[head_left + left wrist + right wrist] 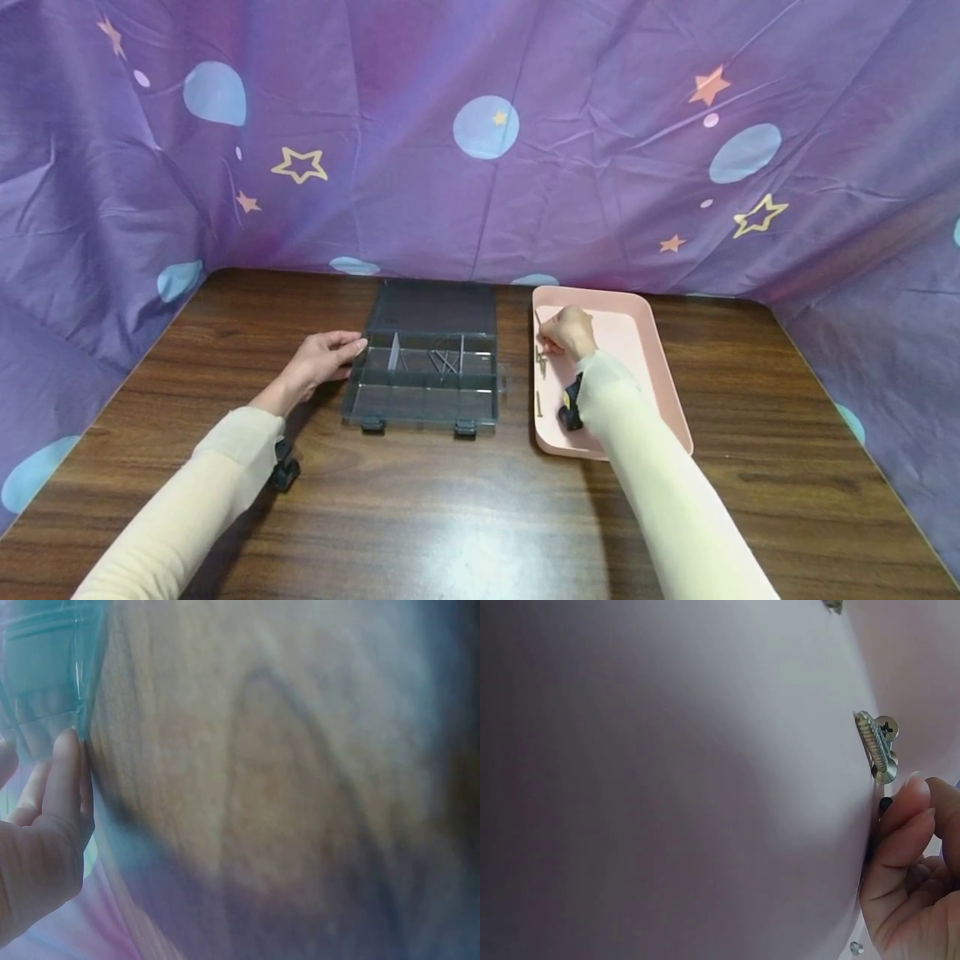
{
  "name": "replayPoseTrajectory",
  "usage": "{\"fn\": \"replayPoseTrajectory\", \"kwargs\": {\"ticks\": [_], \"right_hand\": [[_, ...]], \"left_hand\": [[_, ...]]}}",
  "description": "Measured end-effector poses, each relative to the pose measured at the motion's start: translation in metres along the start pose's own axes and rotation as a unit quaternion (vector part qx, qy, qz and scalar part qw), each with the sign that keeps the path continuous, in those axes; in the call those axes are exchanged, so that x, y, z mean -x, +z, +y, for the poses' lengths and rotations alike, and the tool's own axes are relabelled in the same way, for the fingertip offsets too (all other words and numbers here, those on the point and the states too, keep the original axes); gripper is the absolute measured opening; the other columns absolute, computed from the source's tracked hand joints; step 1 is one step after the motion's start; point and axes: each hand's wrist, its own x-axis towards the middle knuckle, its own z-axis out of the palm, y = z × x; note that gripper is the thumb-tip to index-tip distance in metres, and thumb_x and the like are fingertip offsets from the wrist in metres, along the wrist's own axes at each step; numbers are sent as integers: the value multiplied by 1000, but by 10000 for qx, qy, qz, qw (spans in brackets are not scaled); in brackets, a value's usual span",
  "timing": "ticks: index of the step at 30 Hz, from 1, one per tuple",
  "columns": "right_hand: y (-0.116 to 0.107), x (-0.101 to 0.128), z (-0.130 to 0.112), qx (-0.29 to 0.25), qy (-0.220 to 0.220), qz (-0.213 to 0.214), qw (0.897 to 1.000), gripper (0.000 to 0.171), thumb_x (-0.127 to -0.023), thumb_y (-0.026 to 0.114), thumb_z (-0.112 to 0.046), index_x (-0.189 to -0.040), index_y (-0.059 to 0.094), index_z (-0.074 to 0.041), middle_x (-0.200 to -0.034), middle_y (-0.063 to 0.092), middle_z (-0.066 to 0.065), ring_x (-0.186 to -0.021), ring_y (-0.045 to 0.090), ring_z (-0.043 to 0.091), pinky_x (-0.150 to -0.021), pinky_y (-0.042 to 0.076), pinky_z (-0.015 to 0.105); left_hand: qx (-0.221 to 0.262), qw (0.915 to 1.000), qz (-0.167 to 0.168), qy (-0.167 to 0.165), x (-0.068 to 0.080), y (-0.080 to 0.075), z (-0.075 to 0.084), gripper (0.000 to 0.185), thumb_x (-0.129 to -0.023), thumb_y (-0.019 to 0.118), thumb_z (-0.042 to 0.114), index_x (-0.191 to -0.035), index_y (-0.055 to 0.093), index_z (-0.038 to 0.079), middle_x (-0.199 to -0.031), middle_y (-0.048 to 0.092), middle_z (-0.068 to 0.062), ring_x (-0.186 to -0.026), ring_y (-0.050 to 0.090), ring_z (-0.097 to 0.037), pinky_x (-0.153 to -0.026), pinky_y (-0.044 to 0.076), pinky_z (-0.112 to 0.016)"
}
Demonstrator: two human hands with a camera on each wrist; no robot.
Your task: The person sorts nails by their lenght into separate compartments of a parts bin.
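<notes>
My left hand touches the left edge of a dark translucent compartment box, thumb at the rim. In the left wrist view its fingers are straight against the box's side. Thin grey nails lie crossed in a back compartment. My right hand reaches into a pink tray at its left wall. The right wrist view shows thumb and fingers pinching a small piece with a round black end; the rest of it is hidden. Beside them lie metal screws.
The box's lid lies folded back behind it, and two latches face front. Another screw lies nearer along the tray's left wall. A purple patterned cloth hangs behind the wooden table.
</notes>
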Motion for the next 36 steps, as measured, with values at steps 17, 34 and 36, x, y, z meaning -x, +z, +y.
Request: {"fn": "replayPoseTrajectory", "kwargs": {"ticks": [17, 34, 36], "right_hand": [[-2, -2, 6, -995, 57, -438, 9941, 16, -78, 50, 5, -66, 58, -2, -41, 49, -5, -38, 48, 3, -38, 39, 13], [-6, -1, 7, -1520, 6, -552, 9868, 16, -83, 44, 6, -70, 53, 0, -46, 46, -6, -42, 43, 3, -41, 34, 15], [-6, 0, 6, -1495, -71, -546, 9872, 17, -83, 44, 5, -69, 52, 0, -45, 45, -5, -42, 40, 5, -41, 31, 16]], "left_hand": [[28, 10000, -14, -40, 0, -1, 1, 50, -98, 51, 25, -137, 42, -5, -140, 44, -22, -121, 46, -24, -79, 52, -19], [85, 10000, -22, 2, 1, -1, 0, 50, -98, 51, 24, -137, 42, -6, -140, 43, -22, -118, 47, -22, -81, 52, -20], [87, 10000, -8, 8, 1, -1, 1, 49, -98, 51, 24, -137, 42, -5, -140, 44, -22, -117, 48, -21, -80, 52, -19]]}}
